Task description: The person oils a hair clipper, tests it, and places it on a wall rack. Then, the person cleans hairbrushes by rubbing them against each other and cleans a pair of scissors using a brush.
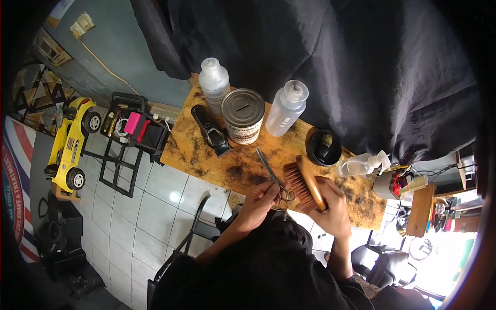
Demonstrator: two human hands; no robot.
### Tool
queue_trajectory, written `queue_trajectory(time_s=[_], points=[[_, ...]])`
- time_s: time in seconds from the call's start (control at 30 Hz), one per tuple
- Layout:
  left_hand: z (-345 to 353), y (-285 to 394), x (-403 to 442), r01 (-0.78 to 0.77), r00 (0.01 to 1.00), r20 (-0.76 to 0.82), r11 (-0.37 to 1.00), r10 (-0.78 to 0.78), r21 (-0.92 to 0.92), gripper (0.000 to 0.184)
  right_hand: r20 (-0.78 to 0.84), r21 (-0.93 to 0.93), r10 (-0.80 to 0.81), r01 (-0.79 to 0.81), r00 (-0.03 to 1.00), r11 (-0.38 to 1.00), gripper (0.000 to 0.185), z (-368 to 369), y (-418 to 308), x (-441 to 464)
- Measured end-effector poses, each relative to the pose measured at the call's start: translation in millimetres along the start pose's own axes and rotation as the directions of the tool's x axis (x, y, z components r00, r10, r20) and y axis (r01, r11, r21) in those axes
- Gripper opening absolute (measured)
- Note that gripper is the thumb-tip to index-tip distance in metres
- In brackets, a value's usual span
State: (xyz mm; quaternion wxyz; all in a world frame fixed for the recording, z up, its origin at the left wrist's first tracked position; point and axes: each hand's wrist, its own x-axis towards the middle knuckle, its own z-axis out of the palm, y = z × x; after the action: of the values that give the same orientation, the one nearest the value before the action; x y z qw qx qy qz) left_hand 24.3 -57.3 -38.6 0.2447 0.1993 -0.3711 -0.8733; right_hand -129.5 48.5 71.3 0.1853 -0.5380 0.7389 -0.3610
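Observation:
My left hand [261, 201] is closed on a pair of scissors [269, 168], whose blades point up and away over the table. In my right hand [331, 205] is a wooden-backed brush [306, 178], its reddish-brown bristles turned left toward the scissors' handles. Bristles and scissors are close together; whether they touch I cannot tell. Both hands are above the front edge of the scorched-pattern wooden table [199, 168]. Beyond them lie a black hair clipper [211, 130] and a tin with a slotted lid [243, 116].
Two plastic bottles, one left [214, 82] and one right [285, 109], stand at the back. A black bowl [323, 146] and a clear pump bottle [361, 165] are on the right. A yellow toy car [74, 144] and a black metal frame [121, 165] are left; a chair [194, 227] is below.

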Motion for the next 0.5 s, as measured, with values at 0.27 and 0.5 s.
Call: queue_trajectory(time_s=[0.27,0.5], points=[[2,27,-13,0.294,0.941,-0.059,0.889,-0.334,-0.35,0.031,0.046,-0.046,-0.384,0.386,0.922,0.921,0.064,22,16,-7],[-1,48,-36,0.328,0.895,-0.212,0.902,-0.392,-0.282,0.028,0.074,-0.059,-0.447,0.452,0.891,0.89,0.052,46,12,5]])
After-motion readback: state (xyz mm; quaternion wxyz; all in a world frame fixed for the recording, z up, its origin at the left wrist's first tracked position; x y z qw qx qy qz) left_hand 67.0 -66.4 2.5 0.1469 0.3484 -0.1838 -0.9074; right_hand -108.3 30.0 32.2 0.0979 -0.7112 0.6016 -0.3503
